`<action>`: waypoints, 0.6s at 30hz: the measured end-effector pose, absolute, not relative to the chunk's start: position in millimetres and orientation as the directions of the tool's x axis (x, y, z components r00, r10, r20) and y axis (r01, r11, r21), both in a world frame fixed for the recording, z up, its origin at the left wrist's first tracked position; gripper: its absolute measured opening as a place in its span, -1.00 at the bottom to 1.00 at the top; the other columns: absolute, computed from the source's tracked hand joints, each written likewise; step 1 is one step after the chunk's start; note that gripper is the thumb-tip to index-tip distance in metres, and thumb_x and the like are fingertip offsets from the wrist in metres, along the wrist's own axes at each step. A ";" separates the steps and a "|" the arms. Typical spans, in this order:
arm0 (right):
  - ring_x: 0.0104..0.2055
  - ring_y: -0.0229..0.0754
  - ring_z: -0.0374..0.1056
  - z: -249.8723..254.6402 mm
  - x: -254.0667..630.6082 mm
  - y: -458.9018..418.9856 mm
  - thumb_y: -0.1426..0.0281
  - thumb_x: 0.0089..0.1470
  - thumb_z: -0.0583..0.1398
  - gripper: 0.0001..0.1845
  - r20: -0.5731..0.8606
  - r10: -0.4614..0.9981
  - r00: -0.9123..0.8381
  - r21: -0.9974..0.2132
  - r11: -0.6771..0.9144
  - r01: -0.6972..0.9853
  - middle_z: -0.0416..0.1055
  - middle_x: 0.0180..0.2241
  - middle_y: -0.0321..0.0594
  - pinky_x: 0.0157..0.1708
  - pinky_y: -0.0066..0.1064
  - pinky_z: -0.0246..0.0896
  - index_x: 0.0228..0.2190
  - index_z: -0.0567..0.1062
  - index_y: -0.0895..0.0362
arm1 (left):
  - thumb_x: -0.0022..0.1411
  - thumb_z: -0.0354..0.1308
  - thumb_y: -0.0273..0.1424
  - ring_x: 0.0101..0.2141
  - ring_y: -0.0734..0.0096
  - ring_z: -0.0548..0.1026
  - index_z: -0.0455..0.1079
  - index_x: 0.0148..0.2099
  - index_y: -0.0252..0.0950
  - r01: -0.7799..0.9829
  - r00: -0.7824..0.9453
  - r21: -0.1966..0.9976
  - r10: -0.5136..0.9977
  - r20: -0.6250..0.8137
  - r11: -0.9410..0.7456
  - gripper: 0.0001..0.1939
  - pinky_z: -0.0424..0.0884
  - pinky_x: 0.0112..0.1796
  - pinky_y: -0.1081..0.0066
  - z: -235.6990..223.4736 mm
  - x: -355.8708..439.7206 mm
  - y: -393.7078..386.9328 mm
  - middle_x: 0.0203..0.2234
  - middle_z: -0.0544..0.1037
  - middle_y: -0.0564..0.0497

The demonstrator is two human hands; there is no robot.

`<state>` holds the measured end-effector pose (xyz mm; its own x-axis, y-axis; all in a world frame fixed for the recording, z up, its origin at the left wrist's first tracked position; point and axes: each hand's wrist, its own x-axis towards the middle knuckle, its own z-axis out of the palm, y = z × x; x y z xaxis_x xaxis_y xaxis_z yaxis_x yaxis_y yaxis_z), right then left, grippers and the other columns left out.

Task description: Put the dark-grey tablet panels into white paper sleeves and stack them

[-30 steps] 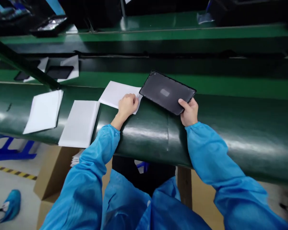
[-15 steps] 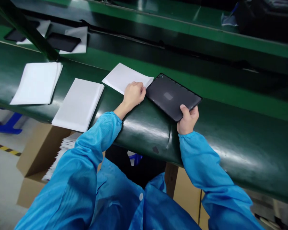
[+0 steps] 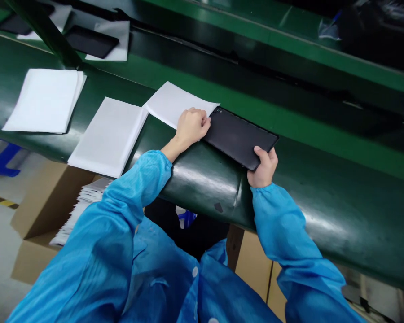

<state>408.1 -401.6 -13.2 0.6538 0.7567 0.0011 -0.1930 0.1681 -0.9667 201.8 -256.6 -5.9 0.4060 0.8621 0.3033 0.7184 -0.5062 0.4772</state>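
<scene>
The right hand (image 3: 262, 167) pinches a flat black rectangular tablet shell (image 3: 239, 139), its long axis running rightward from the curled left hand (image 3: 191, 128) just beside its end.

No words, labels or numbers can be read on the black tablet casing (image 3: 240, 139) or the white sheets (image 3: 109, 137)

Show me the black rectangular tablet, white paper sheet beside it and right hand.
Black rectangular tablet (image 3: 239, 139), head view, back centre
White paper sheet (image 3: 175, 104), head view, bare middle
Right hand (image 3: 264, 168), head view, back of hand
</scene>
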 end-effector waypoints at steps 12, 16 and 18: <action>-0.18 -0.10 0.50 -13.4 417.6 -400.5 0.18 -0.15 0.42 -0.60 -0.079 0.798 0.597 -0.976 0.060 -0.209 0.51 -0.28 -0.27 -0.18 -0.23 0.55 -0.25 0.53 0.05 | 0.42 0.07 -0.28 -0.17 0.11 0.46 0.43 -0.32 -0.25 0.671 0.436 0.528 0.853 0.287 -0.520 -0.74 0.34 -0.05 0.16 2.3 203.6 -260.8 -0.39 0.51 -0.10; -0.06 -0.08 0.51 -17.1 412.3 -400.2 0.06 -0.15 0.49 -0.44 0.063 0.835 0.547 -0.992 0.110 -0.055 0.58 -0.16 -0.22 0.05 -0.13 0.50 -0.16 0.56 0.07 | 0.45 0.10 -0.20 -0.15 0.09 0.47 0.42 -0.32 -0.25 0.578 0.538 0.552 0.789 0.296 -0.601 -0.69 0.33 -0.03 0.14 8.8 210.0 -270.7 -0.40 0.50 -0.09; -0.02 -0.07 0.52 -17.2 407.9 -401.0 -0.03 -0.15 0.50 -0.35 0.092 0.854 0.513 -0.993 0.119 -0.020 0.60 -0.10 -0.19 0.09 -0.13 0.48 -0.11 0.56 0.07 | 0.46 0.13 -0.15 -0.16 0.09 0.48 0.40 -0.32 -0.25 0.506 0.602 0.563 0.735 0.312 -0.653 -0.66 0.32 -0.03 0.14 11.2 215.1 -278.5 -0.41 0.50 -0.08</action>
